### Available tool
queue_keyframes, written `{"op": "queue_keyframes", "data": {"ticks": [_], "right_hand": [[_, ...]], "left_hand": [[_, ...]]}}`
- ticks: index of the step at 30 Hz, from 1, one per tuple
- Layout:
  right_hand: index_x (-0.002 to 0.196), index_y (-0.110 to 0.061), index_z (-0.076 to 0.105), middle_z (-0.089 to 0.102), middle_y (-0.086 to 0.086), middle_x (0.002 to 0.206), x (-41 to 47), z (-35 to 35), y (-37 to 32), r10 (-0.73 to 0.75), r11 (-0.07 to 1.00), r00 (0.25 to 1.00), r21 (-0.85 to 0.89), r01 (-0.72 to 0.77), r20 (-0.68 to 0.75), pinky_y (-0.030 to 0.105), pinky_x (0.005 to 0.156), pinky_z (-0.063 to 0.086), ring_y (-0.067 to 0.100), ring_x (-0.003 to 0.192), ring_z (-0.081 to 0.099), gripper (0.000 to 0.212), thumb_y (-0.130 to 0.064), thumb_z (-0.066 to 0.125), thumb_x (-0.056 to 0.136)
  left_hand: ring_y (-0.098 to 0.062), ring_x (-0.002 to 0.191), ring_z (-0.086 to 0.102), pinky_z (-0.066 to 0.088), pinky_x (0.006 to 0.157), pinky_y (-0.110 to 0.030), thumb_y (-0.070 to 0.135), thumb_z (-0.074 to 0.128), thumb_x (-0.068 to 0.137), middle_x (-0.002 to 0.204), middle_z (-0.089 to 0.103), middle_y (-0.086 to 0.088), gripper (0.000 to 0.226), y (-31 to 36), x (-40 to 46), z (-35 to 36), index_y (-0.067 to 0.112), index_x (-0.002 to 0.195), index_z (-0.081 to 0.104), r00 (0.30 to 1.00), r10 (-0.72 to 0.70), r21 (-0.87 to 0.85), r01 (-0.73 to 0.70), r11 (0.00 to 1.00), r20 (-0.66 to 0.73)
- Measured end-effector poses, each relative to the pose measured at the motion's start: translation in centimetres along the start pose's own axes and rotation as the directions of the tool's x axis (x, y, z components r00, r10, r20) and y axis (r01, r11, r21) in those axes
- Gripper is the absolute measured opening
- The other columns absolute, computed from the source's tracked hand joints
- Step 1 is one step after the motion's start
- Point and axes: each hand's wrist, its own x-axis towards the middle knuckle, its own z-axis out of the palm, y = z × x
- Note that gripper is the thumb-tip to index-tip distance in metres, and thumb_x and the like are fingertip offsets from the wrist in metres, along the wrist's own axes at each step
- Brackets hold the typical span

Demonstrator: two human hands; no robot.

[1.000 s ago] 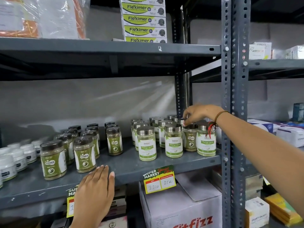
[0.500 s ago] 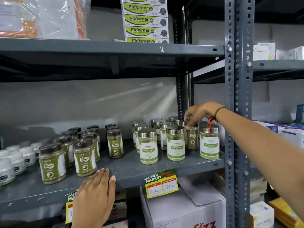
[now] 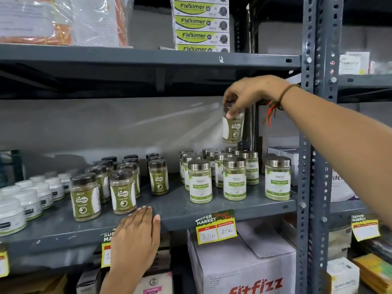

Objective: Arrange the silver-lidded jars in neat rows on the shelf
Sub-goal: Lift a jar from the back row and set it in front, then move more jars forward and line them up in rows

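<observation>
Holding a jar (image 3: 233, 128) up in the air by its top, the right hand (image 3: 252, 92) has its fingers closed around the lid. That jar hangs above the silver-lidded jars (image 3: 234, 180), which stand in rows on the right side of the shelf (image 3: 176, 209). The left hand (image 3: 137, 236) lies flat and open on the shelf's front edge, near the dark-lidded jars (image 3: 124, 193).

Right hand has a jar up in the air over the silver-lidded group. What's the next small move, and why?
Probably carry the lifted dark-lidded green-label jar in the right hand leftward and set it with the brown-lidded jars: its lid looks dark, not silver like the silver-lidded jars below.
</observation>
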Motion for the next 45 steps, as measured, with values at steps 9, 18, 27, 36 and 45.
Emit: {"op": "queue_keyframes", "data": {"ticks": [9,18,27,36,45], "right_hand": [[0.122,-0.012,0.065,0.067,0.008,0.121,1.0,2.5,-8.8,-0.224,0.887,0.974,0.411,0.210,-0.015,0.039,0.093,0.056,0.021,0.104,0.067,0.043,-0.030,0.075,0.085],[0.128,-0.012,0.060,0.063,0.002,0.117,3.6,10.6,-15.1,-0.379,0.861,0.902,0.436,0.261,0.208,0.037,0.089,0.057,0.025,0.107,0.066,0.051,-0.032,0.075,0.084],[0.127,-0.011,0.063,0.064,0.004,0.112,5.6,14.4,-16.8,-0.384,0.860,0.895,0.441,0.257,0.228,0.034,0.083,0.056,0.021,0.099,0.063,0.048,-0.029,0.075,0.085],[0.141,-0.018,0.050,0.056,0.005,0.140,4.3,14.2,-15.7,-0.332,0.893,0.941,0.344,0.291,0.064,0.032,0.099,0.047,0.025,0.122,0.057,0.071,-0.048,0.073,0.082],[0.124,-0.026,0.065,0.070,-0.001,0.120,-1.2,10.7,-8.5,-0.127,0.942,0.943,0.261,0.212,-0.307,0.038,0.098,0.049,0.019,0.108,0.065,0.054,-0.059,0.064,0.081]], "left_hand": [[-0.022,0.109,0.063,0.049,0.095,-0.039,0.043,0.028,0.093,0.116,0.070,-0.006,0.053,-0.2,0.2,0.6,0.012,0.115,0.065,1.000,0.005,-0.002,-0.005,1.000,-0.025],[-0.022,0.107,0.064,0.050,0.093,-0.039,0.042,0.029,0.094,0.113,0.071,-0.006,0.050,-0.4,0.4,1.1,0.012,0.112,0.066,0.998,0.013,-0.020,-0.015,1.000,-0.063],[-0.019,0.111,0.062,0.048,0.096,-0.038,0.043,0.030,0.094,0.116,0.070,-0.004,0.050,-0.4,0.5,1.2,0.013,0.114,0.065,0.998,0.016,-0.033,-0.018,0.999,-0.068],[-0.020,0.112,0.061,0.047,0.098,-0.038,0.044,0.026,0.094,0.118,0.069,-0.005,0.054,-0.2,0.4,1.2,0.013,0.116,0.064,0.998,0.015,-0.022,-0.017,1.000,-0.068],[-0.022,0.115,0.059,0.044,0.101,-0.039,0.043,0.025,0.094,0.123,0.066,-0.007,0.055,0.2,0.1,0.6,0.012,0.120,0.061,0.999,0.015,-0.015,-0.016,1.000,-0.047]]}}
